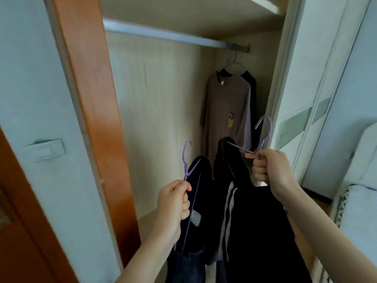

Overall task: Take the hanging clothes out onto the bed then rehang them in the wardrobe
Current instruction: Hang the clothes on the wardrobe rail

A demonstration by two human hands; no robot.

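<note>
My left hand (175, 203) grips a purple hanger (186, 160) by its neck, with a dark navy garment (202, 201) draped on it. A second purple hanger (265, 129) is held in my right hand (269, 170), carrying a black garment with white drawstrings (255, 231). Both hang low in front of the open wardrobe. The metal rail (163, 33) runs across the top. At its right end a brown shirt with a small owl print (226, 111) hangs on a pale hanger, and a black garment (252, 86) hangs behind it.
An orange-brown wooden frame (91, 99) borders the wardrobe on the left. A light switch (47, 150) is on the wall beside it. The sliding wardrobe door (318, 99) stands to the right, and the bed edge (357, 201) shows at far right.
</note>
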